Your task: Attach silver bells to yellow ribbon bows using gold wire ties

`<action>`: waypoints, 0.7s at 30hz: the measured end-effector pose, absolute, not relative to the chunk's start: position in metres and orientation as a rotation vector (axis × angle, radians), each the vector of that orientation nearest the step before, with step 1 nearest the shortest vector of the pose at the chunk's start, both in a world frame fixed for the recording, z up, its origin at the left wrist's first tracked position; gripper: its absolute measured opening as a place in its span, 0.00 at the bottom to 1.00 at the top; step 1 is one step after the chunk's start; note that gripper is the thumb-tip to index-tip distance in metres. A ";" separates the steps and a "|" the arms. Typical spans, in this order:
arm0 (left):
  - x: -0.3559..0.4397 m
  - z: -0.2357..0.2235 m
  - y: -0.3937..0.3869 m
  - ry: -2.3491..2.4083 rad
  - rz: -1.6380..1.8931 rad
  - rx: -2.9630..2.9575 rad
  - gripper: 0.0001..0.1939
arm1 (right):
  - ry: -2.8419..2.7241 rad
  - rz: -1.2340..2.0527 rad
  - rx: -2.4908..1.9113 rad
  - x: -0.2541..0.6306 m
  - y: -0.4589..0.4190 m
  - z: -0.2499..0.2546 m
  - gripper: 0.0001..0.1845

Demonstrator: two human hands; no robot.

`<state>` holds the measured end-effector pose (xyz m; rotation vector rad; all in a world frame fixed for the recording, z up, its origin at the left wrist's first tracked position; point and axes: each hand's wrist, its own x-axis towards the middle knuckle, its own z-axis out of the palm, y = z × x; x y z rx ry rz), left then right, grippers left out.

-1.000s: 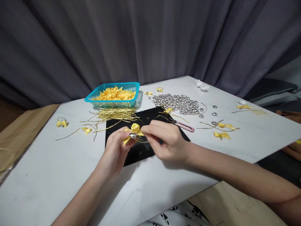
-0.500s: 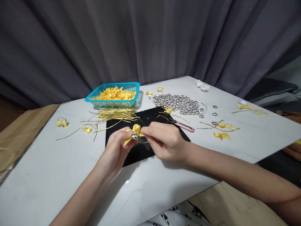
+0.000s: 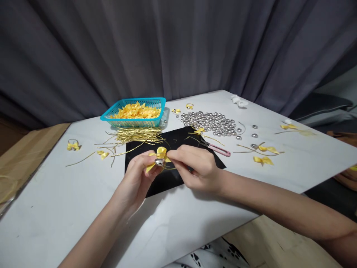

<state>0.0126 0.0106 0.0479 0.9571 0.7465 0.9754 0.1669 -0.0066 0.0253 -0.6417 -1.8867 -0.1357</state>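
Note:
Over a black mat (image 3: 170,178) on the white table (image 3: 69,201), my left hand (image 3: 136,178) pinches a small yellow ribbon bow (image 3: 160,153) with a silver bell (image 3: 158,162) against it. My right hand (image 3: 195,165) meets it from the right, fingertips pinched on a thin gold wire (image 3: 170,167) that loops under the bow. Both hands are closed around the piece and touch each other at the fingertips.
A teal basket (image 3: 134,113) of yellow bows stands at the back, a bundle of gold wires (image 3: 136,136) before it. A heap of silver bells (image 3: 212,123) and pink-handled scissors (image 3: 217,149) lie right of the mat. Loose bows (image 3: 263,160) dot the table. Dark curtain behind.
The hands have barely moved; the fingertips shifted slightly on the bow and wire, and the bell sits a little more under the bow.

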 end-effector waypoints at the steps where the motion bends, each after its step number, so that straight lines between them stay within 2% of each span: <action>1: 0.013 0.049 0.010 0.750 0.988 0.951 0.18 | -1.886 -0.136 -0.653 0.167 -0.007 0.025 0.09; 21: 0.012 0.046 0.011 0.733 0.990 0.958 0.18 | -1.919 -0.156 -0.710 0.167 -0.009 0.028 0.10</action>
